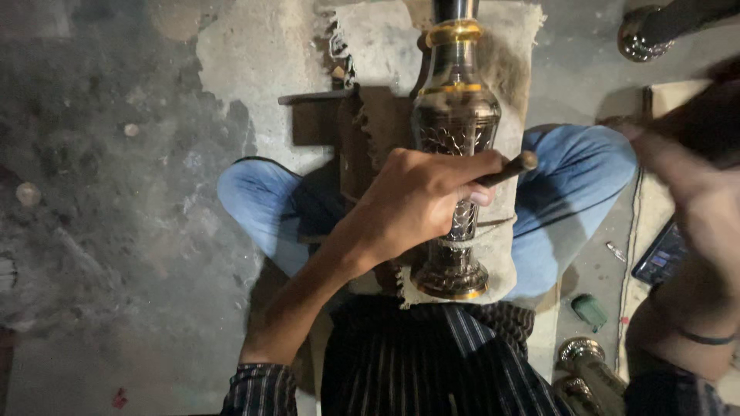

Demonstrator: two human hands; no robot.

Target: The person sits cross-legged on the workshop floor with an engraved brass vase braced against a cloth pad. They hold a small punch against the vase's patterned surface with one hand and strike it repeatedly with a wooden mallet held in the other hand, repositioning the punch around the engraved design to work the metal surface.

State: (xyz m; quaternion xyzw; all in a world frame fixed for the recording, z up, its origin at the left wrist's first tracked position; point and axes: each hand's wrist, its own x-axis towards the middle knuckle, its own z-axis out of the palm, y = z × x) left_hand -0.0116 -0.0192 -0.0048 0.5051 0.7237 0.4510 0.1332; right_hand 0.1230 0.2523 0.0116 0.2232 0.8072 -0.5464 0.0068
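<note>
A tall dark metal vase with engraved leaf pattern and golden bands [456, 123] lies across the lap of the seated person, on a pale worn cloth with a fringed edge [505, 231]. Its long axis runs away from the body: the round golden-rimmed foot is close to the dark striped shirt [432, 362], and the narrow neck with its golden ring points toward the top of the view, where it is cut by the edge. The left hand [420, 204] lies over the middle of the vase, fingers closed around a thin dark rod tool with a rounded end [509, 169], which sticks out to the right of the fist. The right hand [686, 189] is raised at the right side, well apart from the vase; it is blurred, so I cannot tell if its fingers are open or closed. Both knees in blue jeans [578, 177] spread to the sides. Near the right knee, on the grey concrete floor [116, 192], are a small green object [590, 310] and a flat dark device with a lit screen [660, 258]. 2 shiny brass-coloured vessels [590, 370] lie at the bottom right.
</note>
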